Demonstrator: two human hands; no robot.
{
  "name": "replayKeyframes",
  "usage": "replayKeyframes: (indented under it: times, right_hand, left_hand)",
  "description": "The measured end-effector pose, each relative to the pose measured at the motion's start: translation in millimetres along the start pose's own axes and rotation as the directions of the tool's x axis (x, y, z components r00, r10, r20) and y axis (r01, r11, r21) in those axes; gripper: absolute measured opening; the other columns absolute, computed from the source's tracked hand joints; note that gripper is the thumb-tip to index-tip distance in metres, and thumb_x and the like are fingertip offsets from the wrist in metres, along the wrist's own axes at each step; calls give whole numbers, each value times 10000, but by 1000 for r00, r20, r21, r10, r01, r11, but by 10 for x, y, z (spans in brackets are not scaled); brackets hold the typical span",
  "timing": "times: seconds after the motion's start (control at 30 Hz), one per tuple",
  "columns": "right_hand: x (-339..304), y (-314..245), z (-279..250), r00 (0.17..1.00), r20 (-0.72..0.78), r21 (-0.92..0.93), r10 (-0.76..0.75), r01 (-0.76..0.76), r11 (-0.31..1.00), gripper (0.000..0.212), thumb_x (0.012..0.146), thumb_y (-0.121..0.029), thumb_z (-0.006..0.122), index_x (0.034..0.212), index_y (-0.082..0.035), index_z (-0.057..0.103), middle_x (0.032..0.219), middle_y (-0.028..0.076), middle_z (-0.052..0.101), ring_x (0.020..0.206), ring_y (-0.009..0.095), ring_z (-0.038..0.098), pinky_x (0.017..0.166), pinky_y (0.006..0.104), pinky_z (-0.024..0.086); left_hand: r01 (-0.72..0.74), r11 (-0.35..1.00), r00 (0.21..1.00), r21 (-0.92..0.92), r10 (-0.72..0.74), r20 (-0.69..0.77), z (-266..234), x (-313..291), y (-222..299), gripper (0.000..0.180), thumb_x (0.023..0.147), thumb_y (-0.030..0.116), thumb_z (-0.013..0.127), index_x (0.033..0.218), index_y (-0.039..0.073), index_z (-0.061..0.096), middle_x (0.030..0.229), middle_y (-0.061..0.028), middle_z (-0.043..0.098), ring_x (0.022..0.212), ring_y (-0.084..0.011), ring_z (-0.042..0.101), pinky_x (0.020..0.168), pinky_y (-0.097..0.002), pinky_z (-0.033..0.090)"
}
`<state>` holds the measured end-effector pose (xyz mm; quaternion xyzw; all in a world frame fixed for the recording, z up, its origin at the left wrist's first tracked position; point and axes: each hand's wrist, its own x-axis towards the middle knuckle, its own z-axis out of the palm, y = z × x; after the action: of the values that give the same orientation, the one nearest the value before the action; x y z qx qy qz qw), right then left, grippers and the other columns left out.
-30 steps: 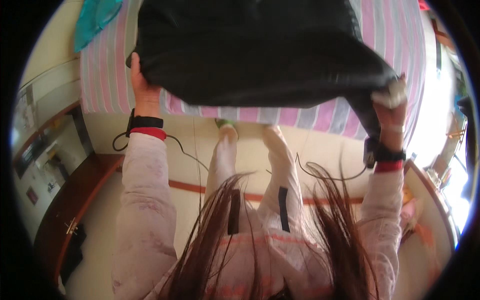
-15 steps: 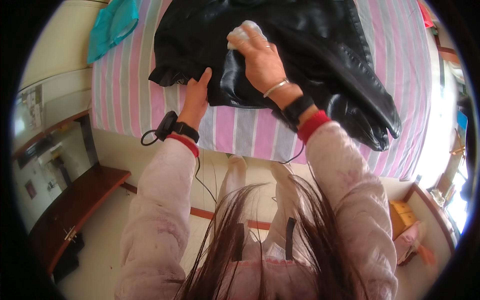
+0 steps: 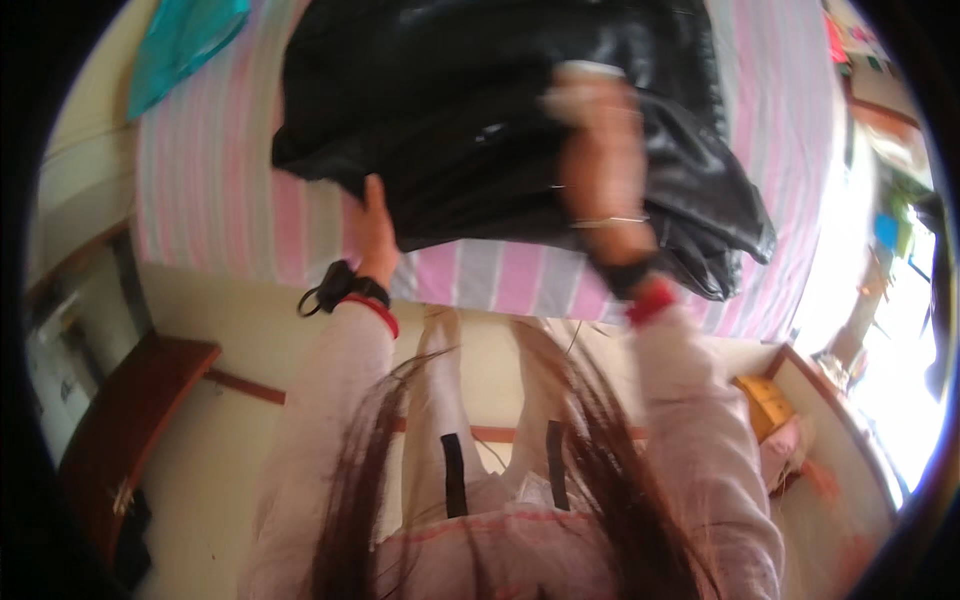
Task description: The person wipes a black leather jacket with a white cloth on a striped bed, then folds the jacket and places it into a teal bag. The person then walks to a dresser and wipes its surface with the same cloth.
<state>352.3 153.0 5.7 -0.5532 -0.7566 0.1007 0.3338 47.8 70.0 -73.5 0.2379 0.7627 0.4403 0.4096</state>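
A shiny black leather jacket (image 3: 430,110) lies spread on a bed with a pink, grey and white striped sheet (image 3: 240,200). My left hand (image 3: 377,235) grips its near edge, thumb on top and the fingers hidden underneath. Toward the right side of the jacket, my right hand (image 3: 605,150) is smeared by motion. A wadded white cloth (image 3: 585,90) shows at its fingertips, pressed against the leather or just above it; I cannot tell which. Folds of the jacket bunch up to the right of that wrist.
A turquoise bag or cloth (image 3: 185,50) rests at the bed's far left corner. Down on the left is a dark red-brown wooden shelf (image 3: 150,400). A small yellow-orange cabinet (image 3: 765,408) stands at the lower right. Black wristbands circle both my wrists; long hair hangs between my arms.
My right hand has swept rightward over the jacket with the white cloth. My left hand keeps hold of the near edge. The whole view has shifted slightly.
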Motion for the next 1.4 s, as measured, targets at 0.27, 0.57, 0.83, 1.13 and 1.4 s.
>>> replayKeyframes:
  times: [0.27, 0.57, 0.83, 1.13, 1.4]
  right_hand:
    - [46, 221, 617, 951, 214, -247, -222, 273, 930, 241, 922, -112, 519, 1146, -116, 607, 1144, 114, 630, 945, 259, 682, 745, 441, 541]
    - [-1252, 1859, -1596, 929, -166, -453, 332, -371, 811, 362, 986, -67, 407, 1315, -84, 557, 1158, 126, 648, 1018, 289, 631, 887, 382, 513]
    - [-853, 232, -235, 927, 374, -126, -17, 68, 990, 453, 895, -181, 589, 1346, -184, 549, 1403, 99, 501, 1360, 265, 433, 1017, 453, 405]
    - [-1808, 2457, -2136, 616, -369, -27, 696, -756, 654, 427, 873, -26, 457, 1274, -19, 604, 1249, 203, 631, 1166, 329, 600, 1054, 378, 426]
    - [36, -34, 284, 995, 104, -107, -5, 16, 994, 433, 865, -319, 647, 1227, -87, 594, 1332, 114, 561, 1147, 282, 587, 843, 471, 504]
  left_hand:
    - [151, 987, 988, -60, -151, 2, -51, -35, 53, 827, 964, 533, 554, 1465, -86, 334, 1489, -211, 423, 1309, -282, 472, 1080, -330, 376]
    - [192, 981, 981, -17, -191, 24, -75, 89, -120, 870, 928, 563, 599, 1491, -37, 318, 1502, -131, 416, 1312, -244, 450, 1102, -330, 350]
    - [135, 983, 987, -126, -123, 99, -138, 188, -264, 786, 969, 495, 572, 1503, -17, 305, 1517, -145, 388, 1343, -263, 420, 1127, -335, 324]
    - [74, 994, 995, -77, -69, 69, -73, 98, -122, 771, 977, 462, 576, 1505, -19, 285, 1508, -145, 404, 1324, -259, 444, 1112, -324, 346]
    - [188, 974, 979, -127, -177, 98, -142, 229, -229, 775, 977, 482, 564, 1512, -3, 282, 1477, -140, 451, 1275, -264, 495, 1087, -323, 381]
